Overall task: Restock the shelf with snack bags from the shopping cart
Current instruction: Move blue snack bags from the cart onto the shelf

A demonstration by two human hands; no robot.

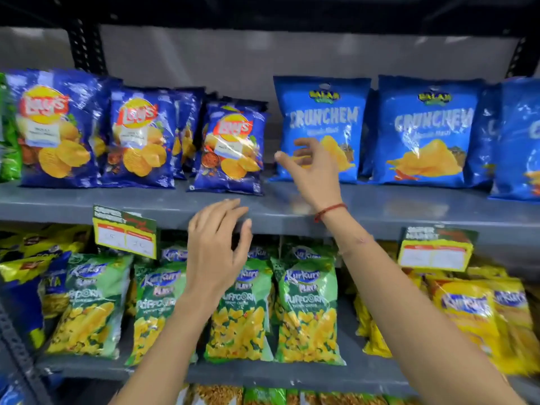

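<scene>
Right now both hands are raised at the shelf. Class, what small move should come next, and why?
Probably lower both hands back toward the cart for another bag: the left hand and right hand are open and empty, and the Crunchem bag already stands upright on the shelf.

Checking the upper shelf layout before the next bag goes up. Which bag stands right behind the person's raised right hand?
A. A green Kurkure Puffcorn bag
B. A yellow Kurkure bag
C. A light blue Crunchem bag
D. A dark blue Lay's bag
C: the open right hand is raised in front of the leftmost Crunchem bag on the upper shelf.
</scene>
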